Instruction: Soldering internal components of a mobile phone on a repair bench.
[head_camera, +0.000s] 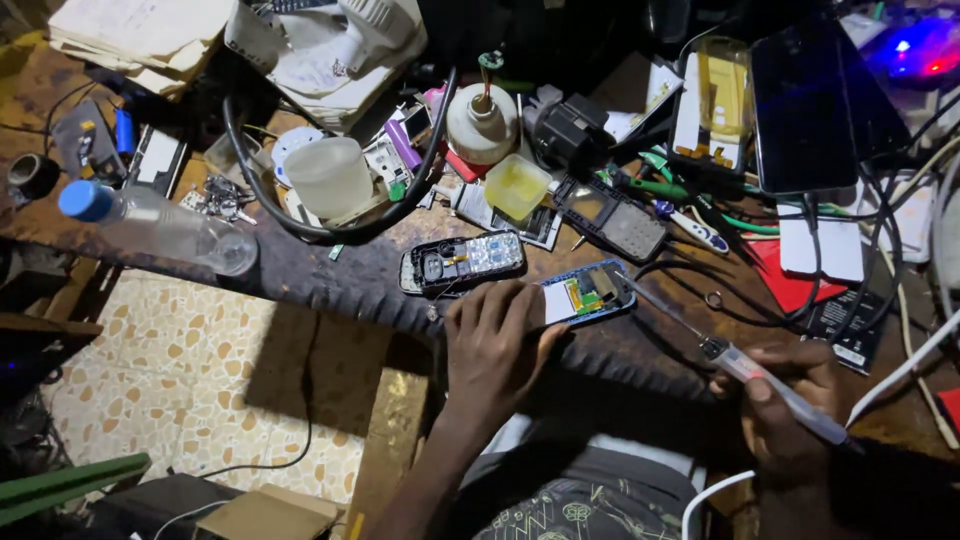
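Left hand presses its fingers down on an opened phone near the desk edge. Right hand, fingers pinching a screwdriver, tip at the phone's right end.

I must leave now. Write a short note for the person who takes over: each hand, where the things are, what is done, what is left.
Left hand: pressing down the opened phone at the workbench edge.
Right hand: holding a screwdriver, its tip at the phone's right end.
Nearby: a second phone body with keypad lies just left; a plastic bottle further left.
Done: back cover is off, inner board exposed.
Left: work on the board; phone not reassembled.
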